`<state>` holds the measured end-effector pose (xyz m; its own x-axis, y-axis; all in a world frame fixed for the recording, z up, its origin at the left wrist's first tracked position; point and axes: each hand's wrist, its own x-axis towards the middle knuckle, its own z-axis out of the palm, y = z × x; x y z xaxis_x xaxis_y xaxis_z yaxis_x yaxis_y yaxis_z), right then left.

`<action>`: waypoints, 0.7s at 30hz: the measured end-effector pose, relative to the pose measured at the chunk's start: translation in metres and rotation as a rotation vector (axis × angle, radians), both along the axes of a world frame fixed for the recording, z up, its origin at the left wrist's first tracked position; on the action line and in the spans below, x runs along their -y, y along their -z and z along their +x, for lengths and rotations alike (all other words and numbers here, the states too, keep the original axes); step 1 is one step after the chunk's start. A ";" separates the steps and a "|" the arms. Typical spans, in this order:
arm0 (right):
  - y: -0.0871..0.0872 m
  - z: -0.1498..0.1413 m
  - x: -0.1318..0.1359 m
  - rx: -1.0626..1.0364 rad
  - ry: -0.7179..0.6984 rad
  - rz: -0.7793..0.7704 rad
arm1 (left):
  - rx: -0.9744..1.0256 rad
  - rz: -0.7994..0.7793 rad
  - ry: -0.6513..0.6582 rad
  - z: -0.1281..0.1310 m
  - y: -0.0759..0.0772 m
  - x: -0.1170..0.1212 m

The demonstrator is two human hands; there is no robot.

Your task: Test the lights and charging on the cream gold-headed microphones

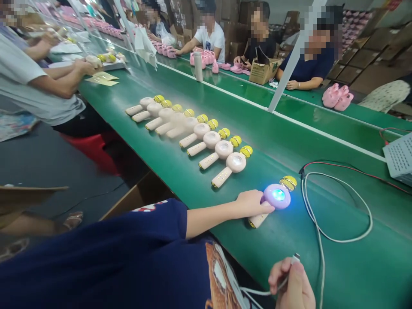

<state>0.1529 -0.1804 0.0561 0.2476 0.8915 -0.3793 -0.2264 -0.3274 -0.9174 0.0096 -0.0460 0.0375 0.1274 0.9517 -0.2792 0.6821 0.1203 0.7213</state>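
My left hand (252, 204) is closed around the upper handle of a pale toy microphone (277, 196) lying on the green table. Its round middle glows blue and its mesh head is gold. Between the thumb and fingers of my right hand (294, 283), near the table's front edge, is the plug of a white USB cable (296, 257). The plug points up, apart from the microphone. A row of several similar microphones (236, 162) lies beyond my left hand, gold heads pointing away to the right; a few in the middle look blurred.
A loop of white cable (370, 223) and a red wire (347, 168) lie at the right, near a white box with print (399, 159). A metal post (289, 60) rises from the bench. Co-workers sit across it with pink clogs (337, 97); another person works at the left.
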 end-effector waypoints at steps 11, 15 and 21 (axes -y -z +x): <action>0.005 0.002 -0.003 0.192 -0.099 0.129 | 0.808 -0.627 -0.093 0.007 -0.021 -0.010; -0.023 -0.007 0.001 0.363 -0.142 0.185 | 1.508 -1.038 -0.374 0.017 -0.048 -0.006; -0.043 -0.014 -0.007 0.520 -0.275 0.201 | 1.533 -1.019 -0.401 0.030 -0.067 -0.001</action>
